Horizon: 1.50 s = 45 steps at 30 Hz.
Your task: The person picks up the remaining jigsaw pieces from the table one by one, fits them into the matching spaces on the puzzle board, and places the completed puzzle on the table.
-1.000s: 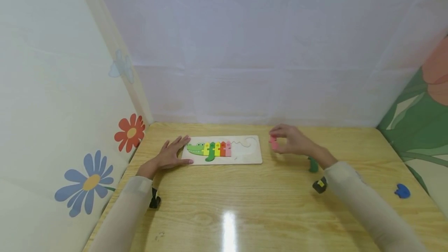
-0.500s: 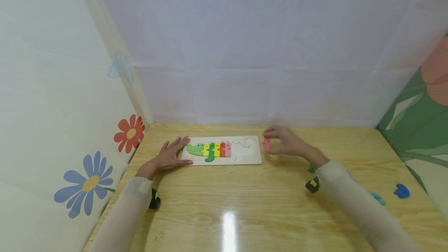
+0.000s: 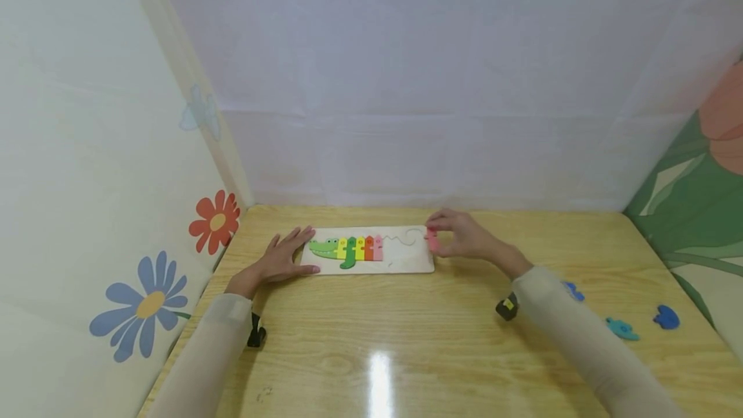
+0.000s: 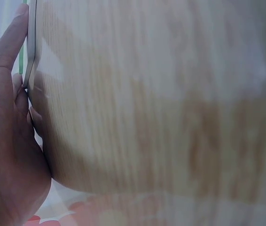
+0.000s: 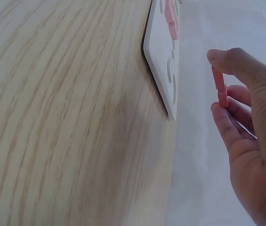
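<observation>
A pale puzzle board [image 3: 409, 264] lies near the back of the table, with a crocodile partly filled in: a green head [image 3: 324, 248], then yellow, green, yellow, orange and light pink pieces. On the board's left end rests my left hand [image 3: 282, 259], fingers spread and straight. Between thumb and fingers my right hand [image 3: 467, 237] pinches a pink puzzle piece [image 3: 432, 240], held up at the board's right end. In the right wrist view the pink piece [image 5: 220, 87] is seen edge-on, apart from the board [image 5: 161, 59]. An outlined curly tail [image 3: 413, 236] shows on the bare part.
To the right, beside my right sleeve, lie a blue piece [image 3: 573, 291], a teal piece [image 3: 622, 328] and a dark blue piece [image 3: 666, 317]. White cloth [image 3: 371, 147] hangs behind the wooden table [image 3: 325, 328]; a flowered panel stands at each side.
My right hand has moved left with the pink piece, from beside the board to its right edge. The teal and blue pieces have come out from behind the sleeve; my left hand stays put.
</observation>
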Each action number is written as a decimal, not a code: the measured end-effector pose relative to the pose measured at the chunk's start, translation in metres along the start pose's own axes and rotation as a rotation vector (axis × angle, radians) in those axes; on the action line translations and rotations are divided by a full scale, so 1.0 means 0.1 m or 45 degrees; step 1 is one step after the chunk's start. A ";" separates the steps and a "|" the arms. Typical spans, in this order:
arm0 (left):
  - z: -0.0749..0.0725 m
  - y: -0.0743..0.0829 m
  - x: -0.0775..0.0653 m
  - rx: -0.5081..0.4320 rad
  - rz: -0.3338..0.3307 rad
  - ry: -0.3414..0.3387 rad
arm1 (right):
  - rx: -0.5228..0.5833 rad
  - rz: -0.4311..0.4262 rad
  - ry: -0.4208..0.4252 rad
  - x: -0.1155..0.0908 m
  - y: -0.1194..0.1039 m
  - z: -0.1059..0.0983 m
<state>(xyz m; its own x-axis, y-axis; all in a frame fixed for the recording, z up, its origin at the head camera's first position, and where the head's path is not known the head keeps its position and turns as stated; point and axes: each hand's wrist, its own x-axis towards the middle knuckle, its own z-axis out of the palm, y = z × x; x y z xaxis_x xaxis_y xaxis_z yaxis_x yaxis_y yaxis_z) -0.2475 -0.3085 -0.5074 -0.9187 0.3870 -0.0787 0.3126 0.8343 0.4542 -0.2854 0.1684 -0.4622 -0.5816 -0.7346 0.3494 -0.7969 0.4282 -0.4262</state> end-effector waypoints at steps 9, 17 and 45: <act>0.00 0.00 0.01 0.009 -0.003 -0.005 | 0.041 0.060 -0.029 0.09 -0.07 0.08; -0.01 0.00 0.00 0.013 0.002 -0.004 | 0.072 0.132 -0.048 0.16 -0.11 0.17; -0.02 0.01 0.00 0.001 0.001 -0.023 | 0.093 0.138 -0.058 0.48 -0.23 0.54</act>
<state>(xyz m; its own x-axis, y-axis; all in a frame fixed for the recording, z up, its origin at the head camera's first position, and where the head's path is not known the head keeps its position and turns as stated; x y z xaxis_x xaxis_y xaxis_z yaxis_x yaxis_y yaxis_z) -0.2473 -0.3080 -0.5052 -0.9141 0.3944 -0.0944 0.3131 0.8343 0.4538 -0.2862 0.0948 -0.4811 -0.6541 -0.7102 0.2604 -0.7149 0.4679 -0.5196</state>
